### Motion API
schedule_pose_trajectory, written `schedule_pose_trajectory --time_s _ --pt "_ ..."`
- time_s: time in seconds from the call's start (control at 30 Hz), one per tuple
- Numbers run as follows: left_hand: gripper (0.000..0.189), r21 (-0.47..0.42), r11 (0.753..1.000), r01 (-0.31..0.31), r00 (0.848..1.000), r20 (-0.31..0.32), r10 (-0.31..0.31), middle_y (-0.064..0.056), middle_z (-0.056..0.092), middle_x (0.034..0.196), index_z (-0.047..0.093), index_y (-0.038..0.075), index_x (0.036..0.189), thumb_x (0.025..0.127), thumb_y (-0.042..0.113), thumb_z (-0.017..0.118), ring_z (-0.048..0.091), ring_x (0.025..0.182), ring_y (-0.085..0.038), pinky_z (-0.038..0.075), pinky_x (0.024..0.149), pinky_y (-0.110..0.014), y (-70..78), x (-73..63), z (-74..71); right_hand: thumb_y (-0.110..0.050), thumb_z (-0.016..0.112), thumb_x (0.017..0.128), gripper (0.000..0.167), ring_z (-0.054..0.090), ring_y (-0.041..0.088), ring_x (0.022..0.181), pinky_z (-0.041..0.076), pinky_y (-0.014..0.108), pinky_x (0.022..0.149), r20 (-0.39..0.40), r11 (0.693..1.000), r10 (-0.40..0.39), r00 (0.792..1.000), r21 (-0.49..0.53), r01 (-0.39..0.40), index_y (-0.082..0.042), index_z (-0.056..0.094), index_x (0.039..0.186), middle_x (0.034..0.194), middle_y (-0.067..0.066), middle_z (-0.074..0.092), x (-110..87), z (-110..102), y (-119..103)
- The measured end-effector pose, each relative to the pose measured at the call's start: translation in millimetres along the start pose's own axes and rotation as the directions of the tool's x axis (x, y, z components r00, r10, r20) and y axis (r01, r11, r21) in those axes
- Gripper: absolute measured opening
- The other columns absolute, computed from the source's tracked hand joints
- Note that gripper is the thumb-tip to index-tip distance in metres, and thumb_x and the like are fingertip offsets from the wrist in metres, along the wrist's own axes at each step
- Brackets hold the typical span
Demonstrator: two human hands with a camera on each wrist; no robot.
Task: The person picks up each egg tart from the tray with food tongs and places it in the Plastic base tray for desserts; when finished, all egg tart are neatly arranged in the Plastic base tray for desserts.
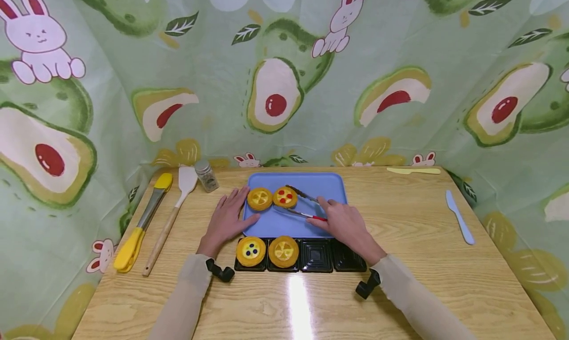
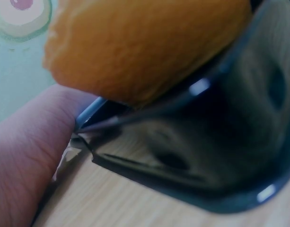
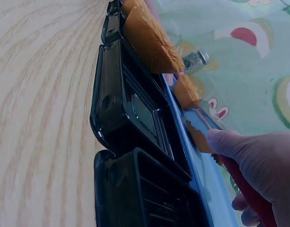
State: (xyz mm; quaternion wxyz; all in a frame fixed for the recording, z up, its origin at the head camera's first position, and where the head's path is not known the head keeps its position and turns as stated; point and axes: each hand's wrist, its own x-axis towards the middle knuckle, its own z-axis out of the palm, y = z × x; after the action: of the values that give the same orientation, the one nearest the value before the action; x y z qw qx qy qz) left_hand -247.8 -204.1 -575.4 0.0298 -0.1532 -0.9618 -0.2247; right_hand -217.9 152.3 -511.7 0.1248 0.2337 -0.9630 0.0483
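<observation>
R hand (image 1: 344,224): my fingers curl round the tongs (image 1: 299,205), red-tipped handle end under my fingertips (image 3: 230,142); tong arms stand apart, tips by the red-dot tart (image 1: 285,197) on the blue tray (image 1: 329,184). L hand (image 1: 227,219): fingers straight and flat, resting on tray's left edge, steadying it; holds nothing.

How to do it well (my judgement): keep L hand pressing so tray doesn't slide; bring tong tips either side of the tart rim, squeeze lightly, lift level, w/o nudging the yellow tart (image 1: 260,198) just beside it.

Count:
- tarts: 4 total, 2 on tray, 2 in black cups (image 1: 316,256)
- cups: 4 in a row, touching tray's near edge; 2 left ones filled, 2 right ones vacant
- tongs: 1
- tray: 1
- table (image 1: 418,280) extras: yellow brush (image 1: 140,226), wooden spatula (image 1: 171,216), spice jar (image 1: 206,175), 2 plastic knives (yellow, far edge (image 1: 413,170); blue, right (image 1: 460,224))
</observation>
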Motion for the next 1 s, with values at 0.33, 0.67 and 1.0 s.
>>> schedule_pose_trajectory --time_s 0.33,0.67,1.0 --pt "0.101 -0.001 1.000 0.013 1.000 0.011 -0.013 0.001 0.022 0.174 0.018 0.022 0.169 0.093 0.079 0.052 0.015 0.161 -0.025 0.008 0.130 -0.052 -0.3 -1.2 2.1 -0.065 0.073 0.088 0.071 0.042 0.013 0.045 0.033 0.026 0.036 -0.012 1.000 0.004 1.000 -0.004 -0.004 -0.006 0.068 0.127 0.072 0.005 0.059 -0.2 4.7 -1.0" --pt "0.101 -0.008 1.000 0.014 1.000 0.012 -0.014 -0.001 0.023 0.174 0.018 0.022 0.169 0.093 0.078 0.053 0.015 0.161 -0.025 0.008 0.130 -0.053 0.9 -2.4 0.9 -0.063 0.075 0.088 0.066 0.040 0.012 0.044 0.029 0.025 0.037 -0.016 0.999 0.013 1.000 0.035 -0.013 -0.007 0.069 0.124 0.068 0.001 0.053 -1.7 7.0 0.0" --pt "0.102 0.000 1.000 0.014 1.000 0.005 -0.014 0.000 0.023 0.173 0.019 0.021 0.169 0.093 0.078 0.053 0.017 0.161 -0.027 0.009 0.130 -0.053 1.0 0.3 0.7 -0.064 0.077 0.086 0.064 0.040 0.013 0.045 0.028 0.026 0.037 -0.022 0.998 0.031 0.999 0.055 -0.030 -0.012 0.071 0.123 0.066 -0.002 0.047 -3.2 -0.6 4.0"
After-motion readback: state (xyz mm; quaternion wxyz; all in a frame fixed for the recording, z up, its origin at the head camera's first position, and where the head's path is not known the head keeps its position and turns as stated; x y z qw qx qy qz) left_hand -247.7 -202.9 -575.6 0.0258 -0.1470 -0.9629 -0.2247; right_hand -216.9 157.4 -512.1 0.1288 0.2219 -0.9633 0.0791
